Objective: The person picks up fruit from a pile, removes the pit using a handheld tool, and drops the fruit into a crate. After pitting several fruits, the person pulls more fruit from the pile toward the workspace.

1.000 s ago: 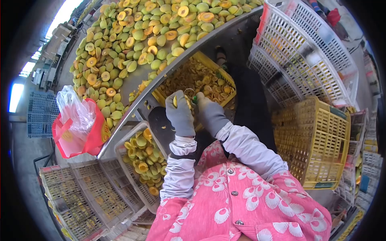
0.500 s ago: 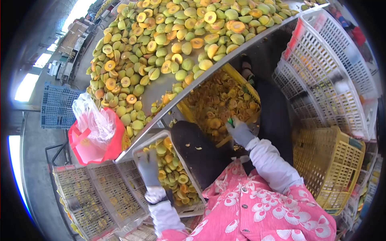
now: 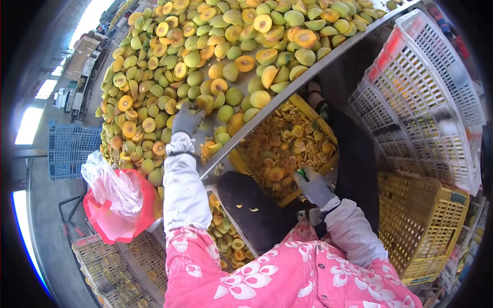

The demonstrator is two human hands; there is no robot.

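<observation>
One metal table (image 3: 280,102) carries spread fruit (image 3: 192,57); a yellow crate (image 3: 240,162) of scraps sits below its edge. The left hand (image 3: 187,122), nearer the fruit, is among it, a roundish piece (image 3: 205,104) just right of its fingertips; whether they pinch anything, I cannot tell. The right hand (image 3: 314,188) curls its fingers round a green tool (image 3: 303,174).

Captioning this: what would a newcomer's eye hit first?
Probably the heap of green and orange cut fruit across the grey metal table at top, with the grey-gloved left hand among it. Then the red bag with clear plastic at left, and the yellow plastic crate of fruit scraps at centre.
</observation>
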